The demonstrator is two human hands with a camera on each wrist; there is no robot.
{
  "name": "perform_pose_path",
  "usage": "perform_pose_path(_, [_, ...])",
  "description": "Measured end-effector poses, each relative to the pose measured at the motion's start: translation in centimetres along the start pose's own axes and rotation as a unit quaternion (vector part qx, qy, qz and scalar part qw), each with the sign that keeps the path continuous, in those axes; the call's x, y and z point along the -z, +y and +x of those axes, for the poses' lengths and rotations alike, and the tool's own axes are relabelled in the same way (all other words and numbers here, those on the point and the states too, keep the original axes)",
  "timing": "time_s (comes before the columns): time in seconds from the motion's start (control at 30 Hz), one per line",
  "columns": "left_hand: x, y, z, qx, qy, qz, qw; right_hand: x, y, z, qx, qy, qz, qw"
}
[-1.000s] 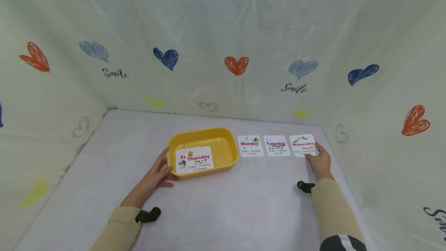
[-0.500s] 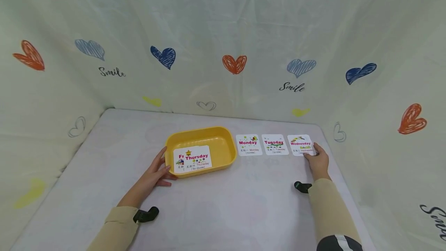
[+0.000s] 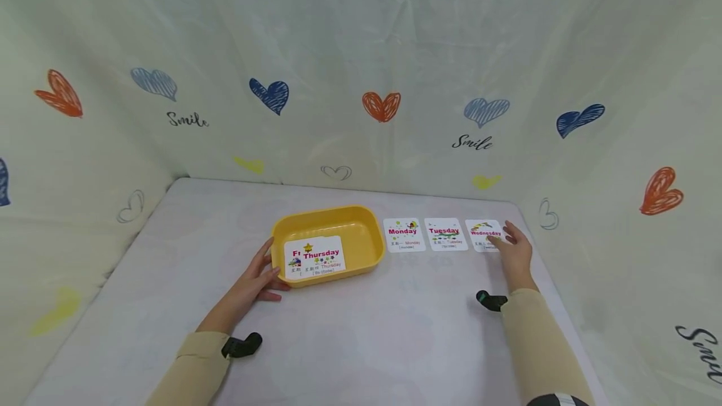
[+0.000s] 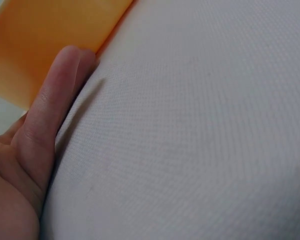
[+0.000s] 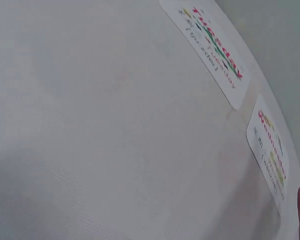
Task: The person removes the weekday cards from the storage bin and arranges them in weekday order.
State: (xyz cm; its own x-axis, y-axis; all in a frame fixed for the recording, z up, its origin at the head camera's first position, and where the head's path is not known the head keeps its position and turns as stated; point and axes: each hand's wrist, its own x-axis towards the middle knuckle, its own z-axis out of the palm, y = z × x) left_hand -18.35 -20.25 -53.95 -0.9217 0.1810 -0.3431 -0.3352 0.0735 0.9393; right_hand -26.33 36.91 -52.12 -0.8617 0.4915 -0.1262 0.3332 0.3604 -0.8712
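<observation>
Lying flat on the white table [image 3: 372, 331] at the right end of a row — Wednesday card [image 3: 482, 234], nearly square, top edge toward the curtain [image 3: 333, 49]. Over its lower right corner, right hand [image 3: 516, 254], thumb and fingers parted — hard to tell whether touching. Against the left end of the yellow tray [image 3: 363, 243], set long axis sideways, left hand [image 3: 252, 277], fingers nearly straight. Inside, Thursday card [image 3: 327, 257] overlapping a half-hidden card [image 3: 292, 257]. Between tray and Wednesday, Monday card [image 3: 404, 235] and Tuesday card [image 3: 446, 235].
</observation>
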Motion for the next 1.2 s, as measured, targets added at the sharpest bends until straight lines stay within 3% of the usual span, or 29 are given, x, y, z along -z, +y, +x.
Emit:
perform_pose_path(0.23, [-0.4, -0.3, 0.1, 0.008, 0.006, -0.006, 0.9999, -1.2, -2.2, -1.1, 0.032, -0.041, 0.005, 0.999])
perform_pose_path(0.53, [-0.4, -0.5, 0.0, -0.002, 0.005, -0.005, 1.0000, -3.5, -4.7, -2.9, 0.062, -0.131, 0.020, 0.989])
perform_pose_path(0.7, [-0.5, -0.5, 0.0, -0.002, 0.001, 0.000, 1.0000, -4.9, -5.8, -3.9, 0.091, -0.187, 0.018, 0.978])
perform_pose_path(0.9, [-0.5, -0.2, -0.1, -0.003, 0.002, 0.004, 1.0000, -6.8, -7.7, -5.7, 0.139, -0.259, 0.020, 0.956])
perform_pose_path(1.2, [-0.2, 0.0, -0.5, -0.009, 0.003, 0.006, 0.9999, -9.7, -10.6, -8.3, 0.156, -0.316, 0.037, 0.935])
